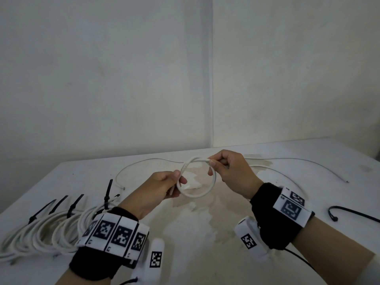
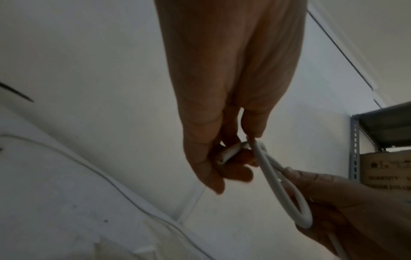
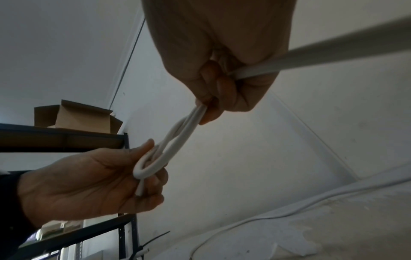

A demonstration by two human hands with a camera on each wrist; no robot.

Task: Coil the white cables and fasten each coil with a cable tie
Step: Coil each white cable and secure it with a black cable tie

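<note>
Along the white desk's [image 1: 205,233] left edge lie finished coils of white cable [image 1: 47,229], each cinched with a black plastic tie. Above the desk's middle, the left hand [image 1: 158,188] pinches the cut end of the round white cable loop [image 1: 197,177]; the right hand [image 1: 230,171] grips its far side, first turn only. A spare black cable tie [image 1: 349,212] waits by the right edge.

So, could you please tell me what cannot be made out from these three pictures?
- Tied coils, head view: the left wristband covers their right side and the bottom-left edge cuts them off, so their count is unsure.
- Loose cable tie, head view: its tail runs off the right edge.
- White cable, right wrist view: blurred close to the lens beyond the right hand.
- Box print, left wrist view: too blurred to read.
- Left hand, left wrist view: its palm side is dark.
</note>
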